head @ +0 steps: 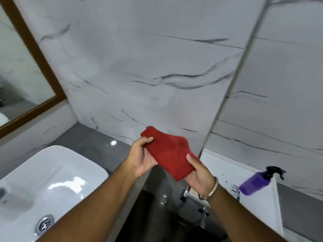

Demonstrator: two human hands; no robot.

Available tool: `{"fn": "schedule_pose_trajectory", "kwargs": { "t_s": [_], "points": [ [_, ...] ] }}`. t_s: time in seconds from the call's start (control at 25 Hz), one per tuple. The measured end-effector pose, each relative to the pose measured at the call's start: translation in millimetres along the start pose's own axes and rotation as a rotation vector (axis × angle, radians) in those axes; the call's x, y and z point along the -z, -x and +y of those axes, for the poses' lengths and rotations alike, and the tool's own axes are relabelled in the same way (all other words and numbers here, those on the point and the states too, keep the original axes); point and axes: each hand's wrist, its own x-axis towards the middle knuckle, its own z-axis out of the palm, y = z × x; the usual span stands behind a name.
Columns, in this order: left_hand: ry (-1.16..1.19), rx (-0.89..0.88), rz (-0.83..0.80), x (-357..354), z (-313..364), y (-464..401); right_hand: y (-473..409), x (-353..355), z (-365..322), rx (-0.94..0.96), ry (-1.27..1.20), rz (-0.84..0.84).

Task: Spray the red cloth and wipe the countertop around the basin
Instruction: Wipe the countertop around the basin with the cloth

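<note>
Two hands hold the red cloth [170, 153] up, beside the basin [52, 173].
Left hand [142, 157] pinches its top corner, right hand [199, 173] grips the lower edge, likely folding a pad; spray bottle [258, 179] waits on the ledge nearby, grey tabletop [90, 140] below.

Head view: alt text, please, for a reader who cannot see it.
Both hands, left hand and right hand, hold a folded red cloth above a grey countertop; white basin lower left, purple spray bottle right.
</note>
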Motion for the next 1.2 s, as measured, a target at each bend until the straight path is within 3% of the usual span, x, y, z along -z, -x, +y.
{"fn": "schedule_pose_trajectory", "kwargs": {
  "t_s": [0.24, 0.32, 0.48, 0.56, 0.64, 0.72, 0.8, 0.84, 1.0, 1.12, 1.2],
  "points": [
    [-0.226, 0.110, 0.278, 111.5, 58.0, 7.1, -67.6, -43.7, 9.5, -0.044, 0.319, -0.168],
    [-0.304, 0.069, 0.354, 133.8, 62.6, -2.5, -86.8, -54.9, 14.6, -0.038, 0.425, -0.145],
    [-0.445, -0.069, 0.391, 159.3, 94.5, -35.3, -141.8, -83.1, 14.4, 0.289, 0.790, -0.045],
    [-0.778, -0.134, 0.442, 173.9, 114.7, -50.0, -162.3, -90.0, 16.9, 0.562, 1.077, -0.181],
    [-1.294, -0.194, 0.496, 197.4, 128.3, -57.2, -181.6, -74.7, 37.9, 0.745, 1.363, -0.404],
    [-1.699, -0.233, 0.636, 226.3, 129.9, -46.0, -196.3, -38.1, 76.9, 0.578, 1.834, -0.669],
    [-1.849, -0.267, 0.757, 251.4, 120.4, -30.9, -201.0, 7.9, 115.0, 0.224, 2.274, -0.813],
    [-1.900, -0.280, 0.774, 259.2, 115.1, -26.6, -200.0, 25.9, 129.1, 0.183, 2.367, -0.827],
    [-1.987, -0.274, 0.778, 266.0, 112.5, -31.0, -204.8, 41.9, 138.1, 0.464, 2.222, -0.701],
    [-1.995, -0.279, 0.775, 265.9, 111.8, -31.7, -225.1, 26.7, 137.5, 0.546, 2.156, -0.581],
    [-1.998, -0.299, 0.779, 268.6, 111.8, -32.1, -246.3, 3.9, 147.9, 0.567, 2.230, -0.612]
  ]
}}
